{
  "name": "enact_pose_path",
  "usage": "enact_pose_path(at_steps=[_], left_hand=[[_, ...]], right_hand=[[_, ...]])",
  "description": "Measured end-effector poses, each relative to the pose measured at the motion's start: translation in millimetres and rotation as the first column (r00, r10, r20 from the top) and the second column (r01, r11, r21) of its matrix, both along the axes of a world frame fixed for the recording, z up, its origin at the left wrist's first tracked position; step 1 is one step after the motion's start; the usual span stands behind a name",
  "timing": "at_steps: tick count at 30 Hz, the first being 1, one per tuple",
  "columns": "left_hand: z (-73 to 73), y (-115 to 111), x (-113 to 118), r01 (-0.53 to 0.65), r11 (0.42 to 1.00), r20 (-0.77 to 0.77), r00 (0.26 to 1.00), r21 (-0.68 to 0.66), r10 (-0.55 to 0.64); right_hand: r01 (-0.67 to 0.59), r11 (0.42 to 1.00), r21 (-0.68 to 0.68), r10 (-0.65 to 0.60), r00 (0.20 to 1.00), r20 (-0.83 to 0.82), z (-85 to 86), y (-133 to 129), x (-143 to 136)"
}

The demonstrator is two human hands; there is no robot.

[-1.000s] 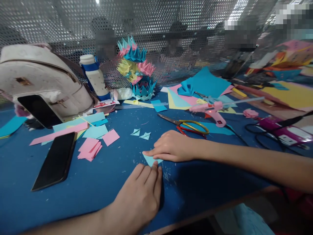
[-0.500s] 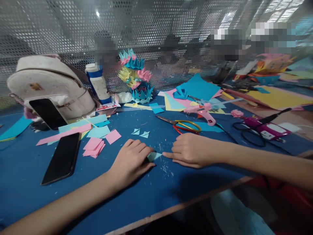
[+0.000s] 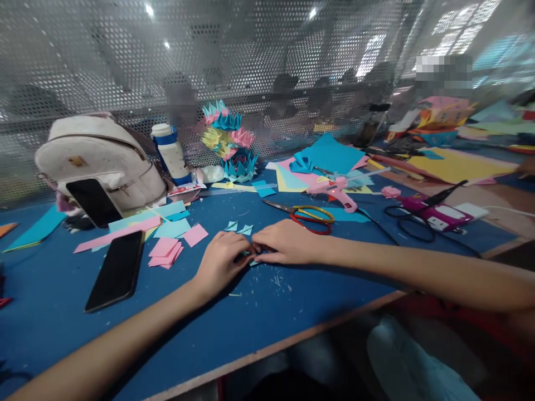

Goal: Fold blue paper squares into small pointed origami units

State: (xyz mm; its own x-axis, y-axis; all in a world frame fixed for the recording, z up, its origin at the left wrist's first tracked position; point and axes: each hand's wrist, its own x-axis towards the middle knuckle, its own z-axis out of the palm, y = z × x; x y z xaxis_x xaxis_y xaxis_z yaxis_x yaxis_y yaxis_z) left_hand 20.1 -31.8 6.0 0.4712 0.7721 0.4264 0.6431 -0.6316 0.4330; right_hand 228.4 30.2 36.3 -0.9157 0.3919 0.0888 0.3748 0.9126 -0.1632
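My left hand (image 3: 223,257) and my right hand (image 3: 284,243) meet low over the blue table. Between their fingertips is a small light-blue folded paper (image 3: 254,263), mostly hidden by the fingers. Both hands are closed on it in a pinch. Just beyond them lie two small folded light-blue paper pieces (image 3: 246,229). Scissors (image 3: 311,215) with yellow and red handles rest behind my right hand. Left of my left hand are a stack of pink paper squares (image 3: 165,253) and a single pink square (image 3: 195,235).
A black phone (image 3: 116,273) lies at left; another leans on a white backpack (image 3: 100,150). Behind stand a bottle (image 3: 170,156) and a colourful folded-paper tower (image 3: 229,139). A pink glue gun (image 3: 334,192), its cord and a purple power strip (image 3: 437,214) occupy the right.
My right hand has moved left to meet my left hand, its pointing finger now bent in. The paper, flat and visible before, is now largely covered by fingers. The view has shifted slightly.
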Motion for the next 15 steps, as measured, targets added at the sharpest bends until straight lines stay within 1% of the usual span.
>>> enact_pose_path(at_steps=[2, 4, 6, 9, 11, 13, 15], left_hand=[[0.2, -1, -1, -0.020, 1.000, 0.060, 0.998, -0.014, 0.021], [-1.1, -1, -2, -0.056, 0.997, 0.132, 0.989, -0.044, 0.062], [-3.3, 0, -3, -0.089, 0.991, 0.193, 0.975, -0.102, 0.107], [-4.9, 2, -2, -0.107, 0.967, 0.234, 0.959, -0.233, 0.162], [-3.3, 2, -1, -0.090, 0.943, 0.245, 0.954, -0.320, 0.174], [-0.3, 2, 2, -0.066, 0.922, 0.257, 0.951, -0.381, 0.174], [2.0, 1, 5, -0.054, 0.911, 0.260, 0.950, -0.409, 0.173]], right_hand=[[0.023, 0.998, -0.053, -0.024, 1.000, -0.016, 1.3, -1, -5], [0.072, 0.991, -0.109, -0.079, 0.995, -0.061, 2.4, -2, -6], [0.122, 0.973, -0.194, -0.146, 0.983, -0.113, 3.3, -3, -5], [0.175, 0.914, -0.366, -0.243, 0.959, -0.146, 4.5, -6, 1], [0.202, 0.872, -0.447, -0.286, 0.950, -0.127, 5.0, -7, 6], [0.202, 0.856, -0.475, -0.271, 0.959, -0.080, 4.9, -9, 11], [0.187, 0.855, -0.483, -0.228, 0.973, -0.026, 4.2, -10, 16]])
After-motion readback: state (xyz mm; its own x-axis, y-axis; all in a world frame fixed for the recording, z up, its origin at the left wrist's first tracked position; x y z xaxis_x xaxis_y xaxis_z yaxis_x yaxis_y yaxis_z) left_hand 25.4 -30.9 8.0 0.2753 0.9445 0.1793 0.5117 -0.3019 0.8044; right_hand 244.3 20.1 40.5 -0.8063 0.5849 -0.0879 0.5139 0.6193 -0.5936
